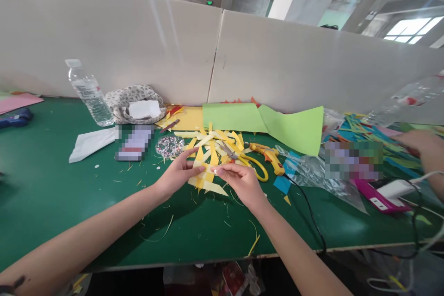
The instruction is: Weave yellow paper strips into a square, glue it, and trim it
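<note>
Both my hands meet at the table's middle over a woven piece of yellow paper strips (pixel 207 176). My left hand (pixel 178 173) pinches its left edge with thumb and fingers. My right hand (pixel 241 181) grips its right side, fingertips closed on a strip. More loose yellow strips (pixel 217 141) lie just behind the piece. Yellow-handled scissors (pixel 248 161) rest right of my right hand, and a yellow glue gun (pixel 268 153) lies beyond them with a black cord running off the table's front.
On the green table (pixel 52 185) stand a water bottle (pixel 89 92), a patterned pouch (pixel 133 101), white paper (pixel 90 143), a round box of beads (pixel 169 146) and green paper sheets (pixel 270 122). Another person's hand (pixel 425 148) reaches in at the right, by scraps and a pink device (pixel 376 196).
</note>
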Action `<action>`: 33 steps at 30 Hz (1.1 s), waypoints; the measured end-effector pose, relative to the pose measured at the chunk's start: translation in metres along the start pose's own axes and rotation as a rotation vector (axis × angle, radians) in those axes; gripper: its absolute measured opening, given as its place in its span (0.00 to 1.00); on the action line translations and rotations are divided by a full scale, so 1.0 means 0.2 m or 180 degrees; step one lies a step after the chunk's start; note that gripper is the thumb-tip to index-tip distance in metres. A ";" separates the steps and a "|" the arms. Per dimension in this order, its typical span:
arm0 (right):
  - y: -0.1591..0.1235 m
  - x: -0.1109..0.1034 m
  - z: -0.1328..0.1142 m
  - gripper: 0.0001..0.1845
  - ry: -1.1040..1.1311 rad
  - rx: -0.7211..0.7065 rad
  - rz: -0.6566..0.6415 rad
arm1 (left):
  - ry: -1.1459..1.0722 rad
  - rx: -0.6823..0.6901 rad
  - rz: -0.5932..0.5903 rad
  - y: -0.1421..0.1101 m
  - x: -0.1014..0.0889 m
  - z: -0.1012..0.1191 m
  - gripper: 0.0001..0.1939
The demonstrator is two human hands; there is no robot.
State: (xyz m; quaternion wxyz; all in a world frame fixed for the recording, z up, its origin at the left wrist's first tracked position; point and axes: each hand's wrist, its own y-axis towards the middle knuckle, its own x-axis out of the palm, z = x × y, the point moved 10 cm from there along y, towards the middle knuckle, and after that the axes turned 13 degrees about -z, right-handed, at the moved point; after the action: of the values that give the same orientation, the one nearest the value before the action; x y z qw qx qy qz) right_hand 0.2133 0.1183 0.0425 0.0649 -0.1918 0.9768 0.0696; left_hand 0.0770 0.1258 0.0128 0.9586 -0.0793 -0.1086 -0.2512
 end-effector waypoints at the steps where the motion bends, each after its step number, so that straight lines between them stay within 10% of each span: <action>1: 0.00 0.00 0.00 0.06 -0.0034 0.0008 0.0043 | -0.0018 -0.0053 -0.0004 0.00 0.00 -0.01 0.37; 12: -0.09 -0.10 -0.27 0.05 -0.1925 -0.0925 0.0717 | -0.0179 -0.0494 -0.0386 -0.02 0.01 -0.17 0.18; 20: -0.22 0.12 -0.46 0.12 -0.3124 -0.2117 0.0719 | -0.1065 -0.0113 -0.0507 -0.04 0.03 -0.14 0.13; 28: -0.24 0.04 -0.48 0.17 -0.2889 -0.1916 0.1188 | -0.0773 -0.0244 -0.0223 -0.05 -0.01 -0.17 0.09; 33: -0.29 0.18 -0.51 0.21 -0.3335 -0.2243 0.0978 | -0.0566 -0.0280 0.0061 -0.05 -0.06 -0.19 0.10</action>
State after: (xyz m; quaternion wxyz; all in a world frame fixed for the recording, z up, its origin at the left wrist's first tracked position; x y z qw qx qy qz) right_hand 0.1918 0.0364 0.1309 0.4553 -0.0003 0.7507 0.4786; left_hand 0.0674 0.1145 -0.0251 0.9431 -0.1443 -0.1813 -0.2385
